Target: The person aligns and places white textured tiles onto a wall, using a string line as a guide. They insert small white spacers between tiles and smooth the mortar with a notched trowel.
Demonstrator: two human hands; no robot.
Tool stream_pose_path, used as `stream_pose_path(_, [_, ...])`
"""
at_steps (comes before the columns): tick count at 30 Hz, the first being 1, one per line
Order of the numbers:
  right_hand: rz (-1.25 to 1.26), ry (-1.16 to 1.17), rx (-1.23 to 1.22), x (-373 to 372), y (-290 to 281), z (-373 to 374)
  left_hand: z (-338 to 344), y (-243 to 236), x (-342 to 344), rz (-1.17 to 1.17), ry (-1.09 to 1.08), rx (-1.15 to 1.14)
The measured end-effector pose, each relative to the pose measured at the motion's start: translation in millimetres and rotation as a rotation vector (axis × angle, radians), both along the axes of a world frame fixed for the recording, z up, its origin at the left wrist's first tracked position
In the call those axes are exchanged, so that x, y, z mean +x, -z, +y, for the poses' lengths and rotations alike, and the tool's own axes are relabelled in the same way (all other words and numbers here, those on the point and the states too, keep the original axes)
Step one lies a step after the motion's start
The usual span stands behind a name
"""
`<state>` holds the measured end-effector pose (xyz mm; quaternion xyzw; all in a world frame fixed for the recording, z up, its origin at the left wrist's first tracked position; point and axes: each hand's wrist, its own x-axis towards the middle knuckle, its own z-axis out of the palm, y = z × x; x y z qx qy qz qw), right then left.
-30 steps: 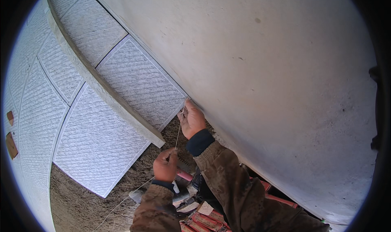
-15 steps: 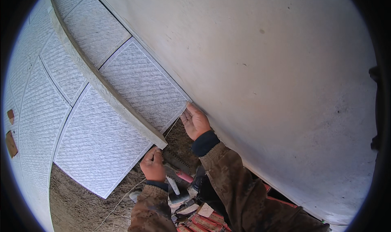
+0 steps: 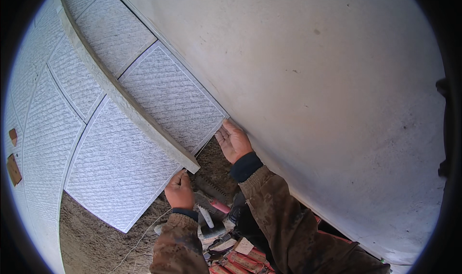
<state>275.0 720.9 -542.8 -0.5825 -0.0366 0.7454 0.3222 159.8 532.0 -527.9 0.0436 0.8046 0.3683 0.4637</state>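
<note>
The thin pale string (image 3: 204,147) beside the long grey bar's (image 3: 144,122) lower end runs between the left hand's (image 3: 179,192) pinched fingers, gripping it, and the right hand's (image 3: 234,142) extended ones.

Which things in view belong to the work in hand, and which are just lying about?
Probably in the work:
- string at the left hand
- slab at the right hand
- long grey bar
- perhaps white-handled tool

Seemingly just lying about:
- red packages
- two brown scraps

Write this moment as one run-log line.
left hand: pinching string | right hand: at corner of grey tile | pale bar: lying across tiles
</note>
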Motion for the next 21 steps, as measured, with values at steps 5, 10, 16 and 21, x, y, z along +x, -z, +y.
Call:
stream_pose_path(5, [0.012,0.003,0.021,0.1,-0.9,-0.3,-0.1,-1.9,-1.4,-0.001,0.000,-0.017])
stream_pose_path(10, [-0.007,-0.008,0.023,2.0,-0.5,-0.9,0.6,-5.0,-2.1,0.064,0.020,0.032])
stream_pose_path(16, [-0.042,-0.027,0.011,2.1,-1.8,-0.1,0.7,-7.4,-4.4,-0.003,0.000,0.007])
stream_pose_path(21, [-0.036,-0.050,0.025,1.8,-4.5,0.0,-2.3,-7.1,-5.4,0.076,0.063,0.000])
